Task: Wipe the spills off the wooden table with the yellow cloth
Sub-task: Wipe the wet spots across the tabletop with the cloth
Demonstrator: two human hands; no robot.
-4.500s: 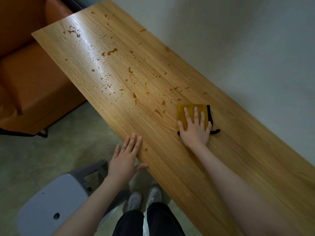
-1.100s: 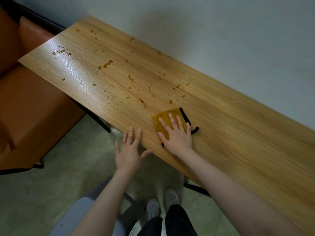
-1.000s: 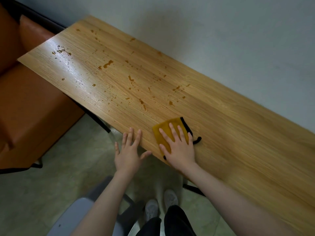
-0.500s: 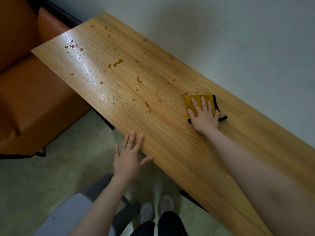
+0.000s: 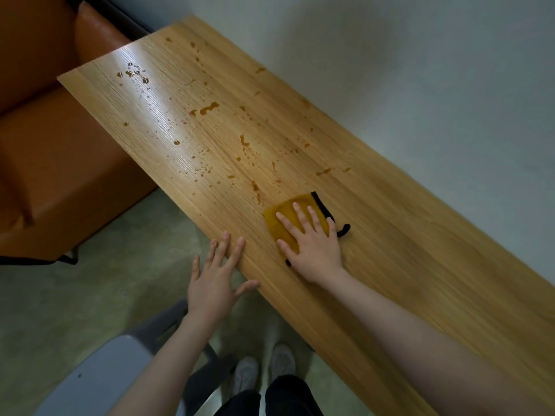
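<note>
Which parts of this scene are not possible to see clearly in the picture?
- Head view: the yellow cloth is mostly hidden under the right hand.
- The wooden table is cut off by the right edge.
- Table surface beneath the right forearm is hidden.
- The grey chair is blurred and cut off below.

Illumination dim overall, muted colour. Strongest highlight: a glare band on the far left corner of the table (image 5: 144, 94), running diagonally along the grain and washing out the wood there; wet drops glint inside it. Wall (image 5: 420, 85) unevenly lit, with a soft grey shadow patch above the table's far edge. Near end of the table falls darker. Wide-angle distortion bows the table's edges and stretches the right forearm (image 5: 450, 355) at the frame border. Floor (image 5: 75, 295) and shoes (image 5: 264, 370) soft, slightly blurred.
</note>
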